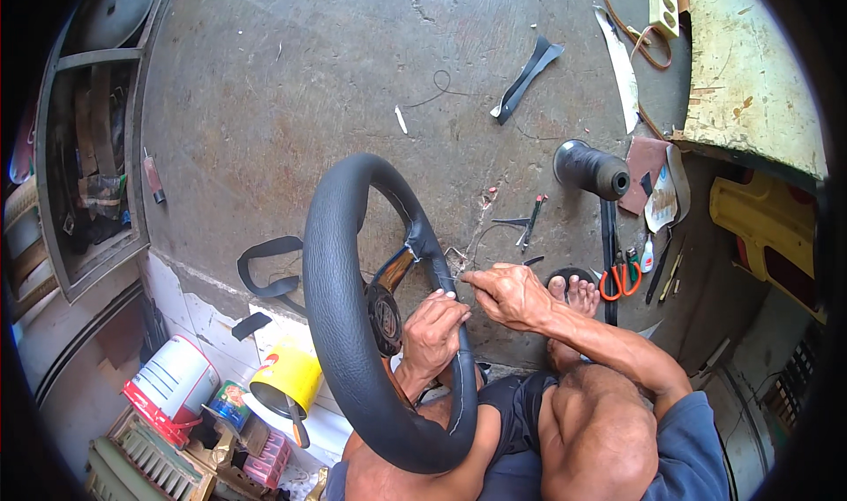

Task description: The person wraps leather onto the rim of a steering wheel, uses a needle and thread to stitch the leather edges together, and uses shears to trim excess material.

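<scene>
A black leather-covered steering wheel [326, 305] stands tilted over my legs, with light stitching along its inner seam and a wooden spoke. My left hand [430, 333] is closed on the right side of its rim, fingertips by the seam. Just right of that seam, my right hand [505, 296] pinches a thin needle [453, 279], its tip pointing at the rim; any thread is hard to make out. A black strap [255, 267] lies on the floor left of the wheel.
Orange-handled scissors [610, 285], a black spool [589, 168], a leather offcut [525, 78] and a power strip [663, 3] lie on the concrete floor [291, 104]. A yellow bucket [296, 370] and white bucket [176, 382] sit lower left. A cabinet [137, 148] and pale board [750, 69] flank the floor.
</scene>
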### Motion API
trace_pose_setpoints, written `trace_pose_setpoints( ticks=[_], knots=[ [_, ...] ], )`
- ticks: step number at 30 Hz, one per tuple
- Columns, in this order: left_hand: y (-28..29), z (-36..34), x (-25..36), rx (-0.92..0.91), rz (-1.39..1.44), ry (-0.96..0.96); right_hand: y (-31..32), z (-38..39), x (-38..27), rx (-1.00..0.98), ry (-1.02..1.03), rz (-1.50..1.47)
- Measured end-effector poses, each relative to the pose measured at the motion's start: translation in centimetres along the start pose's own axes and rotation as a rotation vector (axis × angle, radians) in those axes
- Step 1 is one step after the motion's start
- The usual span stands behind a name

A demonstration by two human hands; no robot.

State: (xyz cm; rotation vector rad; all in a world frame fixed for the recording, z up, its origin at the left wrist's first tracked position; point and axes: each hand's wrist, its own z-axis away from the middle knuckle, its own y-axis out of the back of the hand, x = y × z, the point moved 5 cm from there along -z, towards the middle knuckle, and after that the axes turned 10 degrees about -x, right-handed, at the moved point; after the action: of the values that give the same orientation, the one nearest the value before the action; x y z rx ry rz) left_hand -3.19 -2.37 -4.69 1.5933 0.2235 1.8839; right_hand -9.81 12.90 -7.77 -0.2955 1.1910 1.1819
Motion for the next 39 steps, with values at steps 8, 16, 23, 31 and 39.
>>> trace_pose_setpoints(
  ticks=[8, 16, 23, 31, 39],
  knots=[
    [-0.1, -0.1, 0.0, 0.001, 0.012, 0.000, -0.1, 0.3, 0.1, 0.010, 0.004, -0.004],
    [-0.2, -0.1, 0.2, 0.029, 0.021, -0.018, 0.3, 0.3, 0.0, 0.010, -0.004, 0.004],
    [-0.1, 0.0, 0.0, 0.041, 0.023, 0.015, 0.3, -0.2, -0.2, -0.005, -0.014, 0.020],
    [-0.2, 0.0, 0.0, 0.036, 0.024, 0.020, 1.4, -1.5, -0.8, -0.071, -0.014, 0.099],
    [-0.2, 0.0, -0.2, 0.035, 0.022, 0.030, 1.7, -2.8, -0.9, -0.145, 0.034, 0.123]
  ],
)
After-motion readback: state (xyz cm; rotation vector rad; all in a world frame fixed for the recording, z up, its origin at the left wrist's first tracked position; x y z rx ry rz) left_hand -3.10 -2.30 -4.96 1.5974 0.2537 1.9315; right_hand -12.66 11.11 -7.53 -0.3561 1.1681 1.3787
